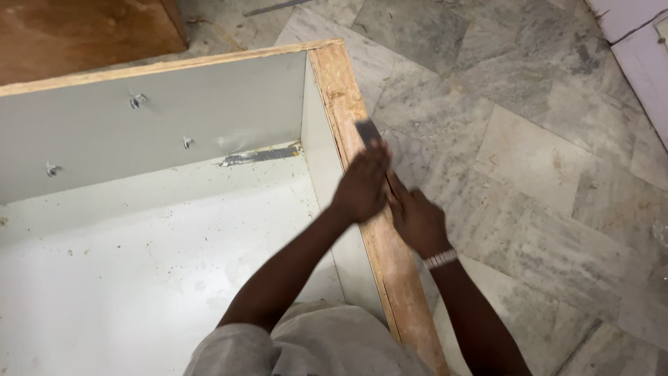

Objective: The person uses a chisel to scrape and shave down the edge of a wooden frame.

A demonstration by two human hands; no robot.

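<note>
Both hands meet over the raw top edge (362,174) of a white cabinet box's right side panel, where the chipboard core shows as a tan strip running from the far corner down toward the person. The left hand (362,186) is bent at the wrist and curled, its fingers closed around the lower part of a small flat grey tool (367,131), a blade-like piece whose square end sticks out just beyond the fingertips, pointing away from the person and lying on or just above the tan edge; motion blur hides whether it touches the wood. The right hand (417,221) sits just beside and slightly nearer the person, its fingers drawn together and pressed against the left hand at the same grip, its heel over the outer side of the edge; whether it also clasps the tool cannot be told. A beaded white bracelet (441,259) circles the right wrist. Inside the cabinet box (139,278) the white bottom panel is dusted with crumbs, and the grey back panel (174,118) carries three metal fittings (137,101) and a scraped dark streak low near the corner. Grey marble floor tiles (543,153) lie to the right, and a brown wooden board (83,31) lies at the upper left
</note>
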